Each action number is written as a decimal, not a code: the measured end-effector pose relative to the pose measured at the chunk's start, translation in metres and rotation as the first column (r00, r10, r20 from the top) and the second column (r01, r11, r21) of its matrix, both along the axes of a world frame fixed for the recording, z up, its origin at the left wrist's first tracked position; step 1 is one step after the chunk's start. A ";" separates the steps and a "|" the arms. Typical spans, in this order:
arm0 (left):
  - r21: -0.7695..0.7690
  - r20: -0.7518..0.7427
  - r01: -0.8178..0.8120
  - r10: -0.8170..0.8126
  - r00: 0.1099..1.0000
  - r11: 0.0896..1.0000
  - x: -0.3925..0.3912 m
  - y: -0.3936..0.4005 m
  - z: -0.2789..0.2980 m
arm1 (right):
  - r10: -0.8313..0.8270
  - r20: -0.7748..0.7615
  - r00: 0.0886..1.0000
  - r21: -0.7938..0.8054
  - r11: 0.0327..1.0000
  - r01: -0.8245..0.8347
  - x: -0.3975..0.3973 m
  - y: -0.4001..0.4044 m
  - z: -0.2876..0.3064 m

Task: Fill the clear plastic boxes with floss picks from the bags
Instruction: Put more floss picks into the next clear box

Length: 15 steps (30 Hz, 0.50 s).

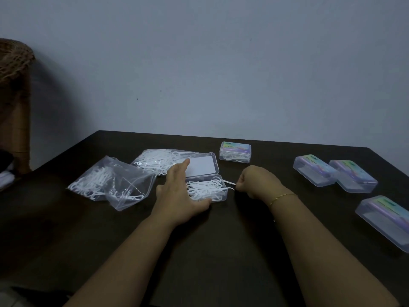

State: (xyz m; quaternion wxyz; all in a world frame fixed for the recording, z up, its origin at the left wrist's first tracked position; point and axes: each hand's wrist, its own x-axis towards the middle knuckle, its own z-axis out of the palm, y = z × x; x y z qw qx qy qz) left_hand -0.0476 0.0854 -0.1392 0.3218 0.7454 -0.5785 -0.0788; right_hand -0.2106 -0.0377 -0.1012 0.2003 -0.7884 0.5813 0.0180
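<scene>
Head view: left hand (177, 193) spread beside pick-filled open box (208, 189); right hand (254, 182) pinches floss pick (229, 183).

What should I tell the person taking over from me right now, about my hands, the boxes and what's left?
Left hand: open, steadying the open box, which is heaped with floss picks.
Right hand: pinching one floss pick beside that box.
Bags: near bag and far bag, left of the box, both with picks inside.
Done: one closed filled box at the back.
Left: close this box, then fill three closed empty boxes on the right.
</scene>
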 end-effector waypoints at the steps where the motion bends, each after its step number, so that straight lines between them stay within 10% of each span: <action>1: 0.000 -0.002 0.002 -0.002 1.000 1.000 0.000 0.000 0.000 | -0.008 -0.016 1.000 0.009 1.000 0.008 -0.002 0.001 0.002; 15: -0.007 -0.016 0.022 -0.022 1.000 1.000 0.000 0.000 -0.001 | 0.026 0.149 0.989 -0.073 0.997 -0.015 -0.008 0.012 0.000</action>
